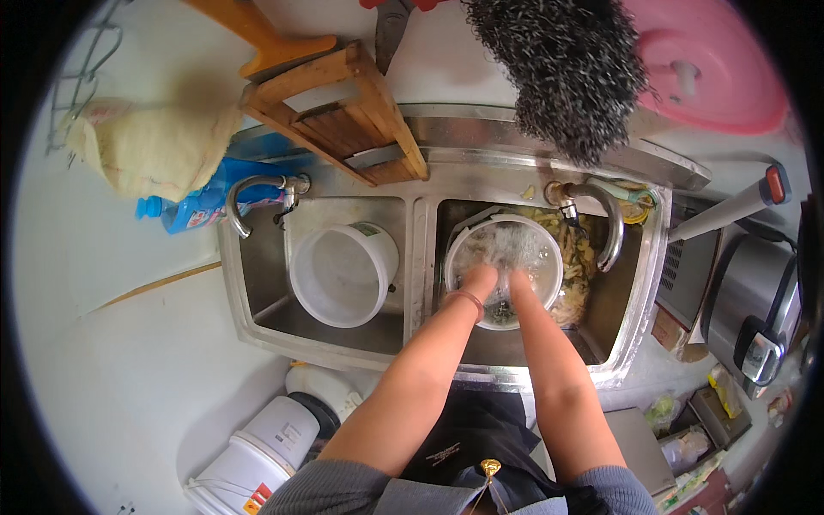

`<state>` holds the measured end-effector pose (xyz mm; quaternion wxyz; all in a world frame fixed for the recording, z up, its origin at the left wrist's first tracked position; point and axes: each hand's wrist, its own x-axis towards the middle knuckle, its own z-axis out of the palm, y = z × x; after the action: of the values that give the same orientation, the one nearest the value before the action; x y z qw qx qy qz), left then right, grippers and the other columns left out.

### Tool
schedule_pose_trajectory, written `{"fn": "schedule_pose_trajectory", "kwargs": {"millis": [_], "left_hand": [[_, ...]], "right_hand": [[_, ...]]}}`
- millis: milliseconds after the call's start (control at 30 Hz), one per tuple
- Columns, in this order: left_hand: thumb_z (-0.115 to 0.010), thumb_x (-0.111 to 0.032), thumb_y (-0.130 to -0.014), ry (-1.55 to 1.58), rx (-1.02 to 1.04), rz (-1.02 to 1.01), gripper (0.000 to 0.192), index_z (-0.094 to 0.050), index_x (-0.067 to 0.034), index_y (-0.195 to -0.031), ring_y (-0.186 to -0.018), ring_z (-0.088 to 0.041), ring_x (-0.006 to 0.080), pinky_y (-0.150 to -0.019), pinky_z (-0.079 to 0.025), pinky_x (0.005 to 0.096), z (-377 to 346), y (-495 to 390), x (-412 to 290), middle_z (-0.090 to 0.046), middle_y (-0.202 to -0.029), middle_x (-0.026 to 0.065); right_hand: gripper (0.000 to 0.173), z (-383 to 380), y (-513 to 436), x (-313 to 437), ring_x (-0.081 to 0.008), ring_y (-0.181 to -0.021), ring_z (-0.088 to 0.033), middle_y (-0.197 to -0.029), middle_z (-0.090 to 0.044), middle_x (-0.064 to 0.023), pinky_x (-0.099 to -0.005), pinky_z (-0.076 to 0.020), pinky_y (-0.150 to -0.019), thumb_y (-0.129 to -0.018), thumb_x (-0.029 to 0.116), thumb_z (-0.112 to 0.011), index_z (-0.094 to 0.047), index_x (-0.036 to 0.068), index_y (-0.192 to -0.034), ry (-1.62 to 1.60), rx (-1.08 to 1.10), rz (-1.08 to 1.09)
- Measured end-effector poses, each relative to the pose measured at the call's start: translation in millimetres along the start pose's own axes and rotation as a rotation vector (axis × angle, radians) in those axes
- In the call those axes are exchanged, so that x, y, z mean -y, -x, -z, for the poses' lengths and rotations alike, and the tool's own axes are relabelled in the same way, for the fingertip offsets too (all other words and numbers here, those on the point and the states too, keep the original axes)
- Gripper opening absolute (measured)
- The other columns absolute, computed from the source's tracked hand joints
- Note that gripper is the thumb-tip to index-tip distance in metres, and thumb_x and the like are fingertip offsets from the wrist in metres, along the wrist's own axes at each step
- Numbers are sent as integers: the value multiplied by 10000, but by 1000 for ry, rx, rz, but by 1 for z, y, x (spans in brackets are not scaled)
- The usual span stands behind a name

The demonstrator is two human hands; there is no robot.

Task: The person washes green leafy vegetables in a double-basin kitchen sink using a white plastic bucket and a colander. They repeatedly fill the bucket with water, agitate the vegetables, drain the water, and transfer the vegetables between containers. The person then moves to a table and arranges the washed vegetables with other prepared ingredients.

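Note:
Both my hands reach into a round white plastic bucket (558, 273) full of churning, bubbly water (508, 241). My left hand (481, 278), below a bracelet at the wrist, dips under the surface. Close beside it, my right hand (519, 278) is sunk in too, and the fingers of both are hidden. Something dark shows in the water near the bucket's front side, too blurred to name. The bucket stands in the right basin (599, 335) of a steel double sink. Wet, yellowish-brown food scraps (575, 270) lie in the basin along the bucket's right side.
An empty-looking white bucket (344, 277) tilts in the left basin. Curved faucets (239, 209) (611, 238) arch over both basins. Behind stand a wooden rack (386, 122) and blue detergent bottles (193, 206). A black bristly scrubber (566, 77) hangs above. Lidded white buckets (257, 444) stand at lower left.

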<state>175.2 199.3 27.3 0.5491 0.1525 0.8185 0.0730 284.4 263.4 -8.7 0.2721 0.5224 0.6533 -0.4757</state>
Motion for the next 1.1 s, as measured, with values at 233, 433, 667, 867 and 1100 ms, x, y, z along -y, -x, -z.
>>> {"fn": "schedule_pose_trajectory", "kwargs": {"millis": [233, 433, 667, 867, 1100], "left_hand": [[-699, -199, -798, 443, -279, -289, 439, -632, -40, -1202, -1122, -613, 399, -953, -479, 434, 51, 94, -26, -660, -1186, 225], [-690, 18, -723, 629, -342, -841, 441, -622, -7, -1158, -1002, -662, 224, -908, -504, 336, 116, 248, -58, -705, -1060, 130], [-668, 112, -707, 672, -314, -1415, 455, -606, 0, -1144, -963, -644, 144, -882, -507, 294, 209, 415, -109, -684, -1035, 50], [-658, 81, -733, 587, -291, -1600, 344, -639, 11, -1069, -874, -654, 127, -776, -526, 284, 254, 514, -131, -701, -949, 41], [-679, 31, -752, 623, -278, -1649, 282, -637, 25, -1030, -851, -675, 170, -772, -529, 298, 258, 558, -131, -711, -918, 100]], "right_hand": [[671, 50, 100, 59, -398, -1275, -514, -1350, -539, -282, -381, -398, -1074, -675, -15, -693, -544, -57, -1328, -175, -524, 361], [536, 122, 251, 95, -353, -1213, -556, -1293, -555, -267, -368, -415, -1065, -640, -33, -662, -616, -79, -1172, -438, -684, 631], [445, 200, 460, 183, -134, -966, -603, -1044, -662, -53, -273, -476, -898, -702, -82, -572, -639, -31, -1138, -696, -664, 1081], [380, 230, 545, 210, -110, -840, -630, -950, -694, -67, -249, -508, -780, -744, -52, -576, -640, -59, -1118, -695, -726, 1276], [326, 235, 580, 214, -112, -745, -649, -908, -697, -75, -245, -529, -684, -765, -30, -637, -649, -56, -1090, -696, -725, 1349]]}}
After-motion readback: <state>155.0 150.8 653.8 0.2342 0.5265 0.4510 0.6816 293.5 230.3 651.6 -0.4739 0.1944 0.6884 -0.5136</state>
